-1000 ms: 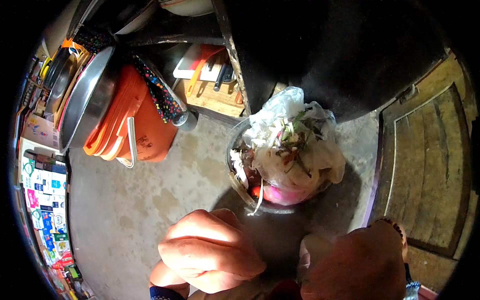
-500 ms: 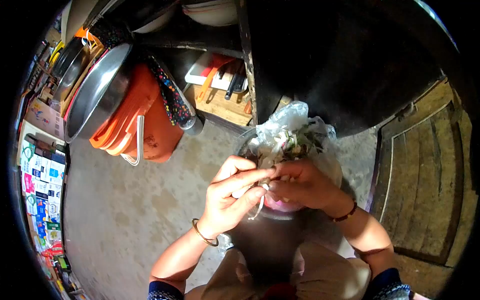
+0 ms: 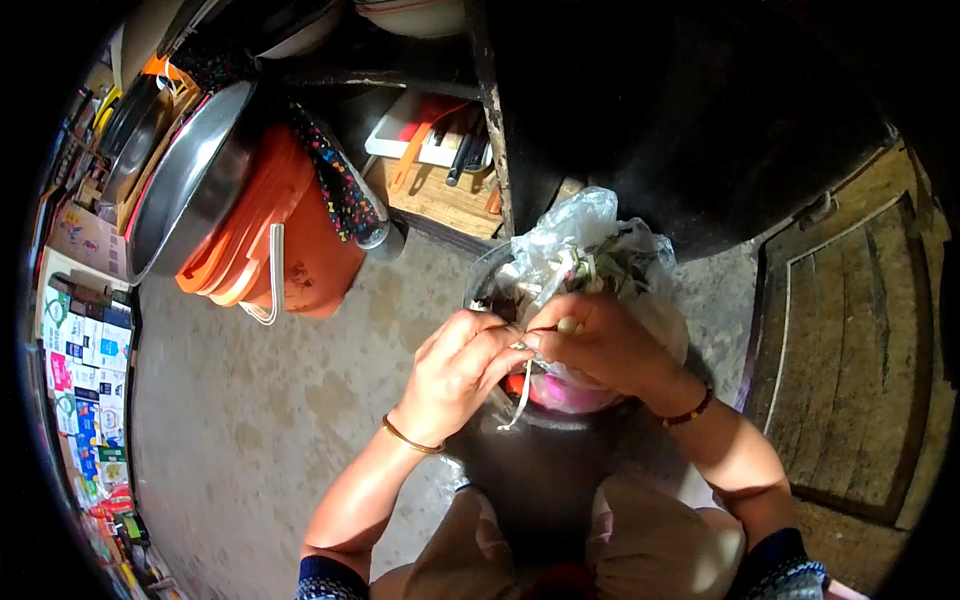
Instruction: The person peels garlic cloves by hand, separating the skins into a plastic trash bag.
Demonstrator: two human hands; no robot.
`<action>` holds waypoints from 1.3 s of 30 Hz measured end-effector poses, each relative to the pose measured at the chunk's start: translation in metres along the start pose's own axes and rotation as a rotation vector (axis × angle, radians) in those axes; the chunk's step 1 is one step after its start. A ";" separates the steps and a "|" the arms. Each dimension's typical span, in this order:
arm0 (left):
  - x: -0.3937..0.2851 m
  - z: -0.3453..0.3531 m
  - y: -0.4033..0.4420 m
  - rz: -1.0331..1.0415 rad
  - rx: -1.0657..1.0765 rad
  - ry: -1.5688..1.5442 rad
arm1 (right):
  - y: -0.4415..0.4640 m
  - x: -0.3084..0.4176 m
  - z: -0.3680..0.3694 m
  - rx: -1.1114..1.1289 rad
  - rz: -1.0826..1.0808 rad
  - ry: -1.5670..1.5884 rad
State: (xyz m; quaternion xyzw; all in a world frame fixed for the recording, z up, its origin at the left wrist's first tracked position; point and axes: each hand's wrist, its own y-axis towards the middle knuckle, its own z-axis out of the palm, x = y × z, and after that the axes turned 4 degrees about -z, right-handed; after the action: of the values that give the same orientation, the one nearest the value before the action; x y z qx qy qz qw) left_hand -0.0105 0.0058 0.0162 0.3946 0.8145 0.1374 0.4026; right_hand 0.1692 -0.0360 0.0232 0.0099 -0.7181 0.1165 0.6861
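Note:
My left hand (image 3: pixel 455 370) is closed, its thumb and fingers pinching a small pale piece, with a thin white strip (image 3: pixel 522 395) dangling below. My right hand (image 3: pixel 610 350) is closed too, its fingertips meeting the left ones at the same piece. A pale, rounded bit like a garlic clove (image 3: pixel 569 325) shows among the right fingers. Just beyond both hands, a clear plastic bag (image 3: pixel 585 212) holds green and white plant pieces (image 3: pixel 590 265). Something pink (image 3: pixel 575 390) shows beneath the hands. The fingers partly hide what they pinch.
An orange bucket (image 3: pixel 320 250) with a white handle stands at left, beside a large metal basin (image 3: pixel 190 180). A white tray (image 3: pixel 440 150) with an orange utensil and dark-handled knives sits on a low wooden shelf (image 3: pixel 445 205). A wooden door panel (image 3: pixel 850 350) is at right.
Both hands have shifted slightly up, and the left fingers have curled in more tightly. The white strip still hangs from the pinch. The view has tilted a little.

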 end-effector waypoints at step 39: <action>0.010 0.030 -0.016 -0.768 0.105 -1.235 | 0.008 -0.024 0.003 -0.154 -0.445 -0.440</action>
State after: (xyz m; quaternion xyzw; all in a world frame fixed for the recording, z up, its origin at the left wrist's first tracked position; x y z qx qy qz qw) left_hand 0.0001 -0.0002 -0.0168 0.1052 0.5254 -0.3004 0.7891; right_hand 0.1668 -0.0325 -0.0015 0.1397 -0.8362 -0.0960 0.5216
